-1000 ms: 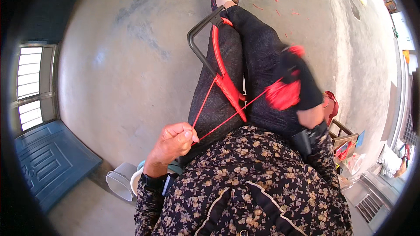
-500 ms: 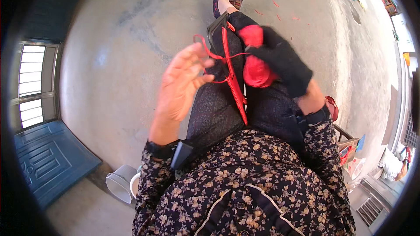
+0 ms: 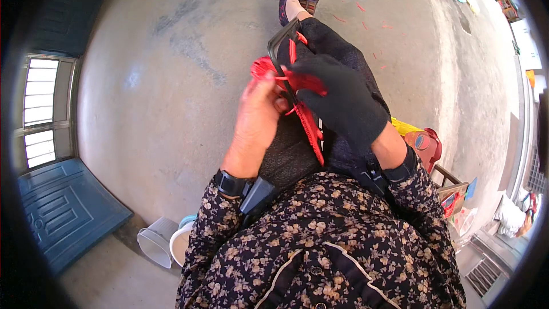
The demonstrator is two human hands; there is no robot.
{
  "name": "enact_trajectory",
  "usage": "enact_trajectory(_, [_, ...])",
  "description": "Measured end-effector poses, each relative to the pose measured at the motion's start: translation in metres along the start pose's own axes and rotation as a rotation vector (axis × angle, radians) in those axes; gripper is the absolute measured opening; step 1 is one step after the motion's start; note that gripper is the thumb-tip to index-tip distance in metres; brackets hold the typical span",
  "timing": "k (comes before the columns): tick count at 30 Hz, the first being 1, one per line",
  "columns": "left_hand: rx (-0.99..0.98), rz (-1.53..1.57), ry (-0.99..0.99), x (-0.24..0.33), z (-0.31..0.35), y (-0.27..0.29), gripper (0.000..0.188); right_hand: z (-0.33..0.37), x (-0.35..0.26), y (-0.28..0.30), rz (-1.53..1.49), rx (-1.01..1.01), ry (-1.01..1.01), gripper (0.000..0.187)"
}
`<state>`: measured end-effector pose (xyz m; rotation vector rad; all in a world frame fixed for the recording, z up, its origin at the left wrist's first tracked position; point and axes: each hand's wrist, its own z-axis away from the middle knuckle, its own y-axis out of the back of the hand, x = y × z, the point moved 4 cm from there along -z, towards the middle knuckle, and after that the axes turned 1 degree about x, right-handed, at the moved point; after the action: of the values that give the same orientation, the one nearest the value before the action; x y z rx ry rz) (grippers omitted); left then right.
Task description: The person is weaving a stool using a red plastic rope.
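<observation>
A narrow black frame (image 3: 275, 40) lies along my thighs, and red cord is wound tightly over its nearer part (image 3: 309, 129). My left hand (image 3: 257, 114) is bare and closed, its thumb and fingers on a bundle of red cord (image 3: 263, 67) at the frame's left side. Reaching across from the other side, my right hand (image 3: 346, 100), in a black glove, is also closed on the red bundle, part of which shows under its fingers. A strand runs between the hands over the frame. Some fingertips are hidden or blurred.
Red scraps (image 3: 361, 7) are scattered on the concrete floor beyond my knees. To my left stand a pale bucket (image 3: 156, 243) and a blue panelled door (image 3: 71, 212). A red and yellow object (image 3: 423, 140) and a wooden-edged box (image 3: 452, 191) are close by my right arm.
The red bundle has gone from the frame's right side across to its left. My right hand has moved left with it, and my left hand has closed in on it from being open.
</observation>
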<state>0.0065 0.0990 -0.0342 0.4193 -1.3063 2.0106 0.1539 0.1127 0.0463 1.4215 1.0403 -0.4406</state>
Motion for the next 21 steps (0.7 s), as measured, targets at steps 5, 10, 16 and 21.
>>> enact_trajectory(5, [-0.258, 0.242, -0.013, 0.055, -0.004, 0.02, 0.023, 0.011, -0.014, 0.029, 0.07, 0.159, -0.001, 0.044])
enact_trajectory(10, [-0.025, -0.213, 0.136, 0.066, 0.049, 0.024, 0.022, 0.026, -0.01, 0.039, 0.043, 0.081, -0.066, 0.055])
enact_trajectory(16, [-0.434, -0.982, 0.084, 0.093, 0.124, 0.004, 0.029, 0.013, -0.049, 0.026, 0.216, -0.078, 0.299, 0.055])
enact_trajectory(21, [-1.122, -0.238, 0.284, 0.121, 0.164, -0.001, 0.026, 0.005, -0.075, -0.019, 0.433, -0.219, 0.651, 0.035])
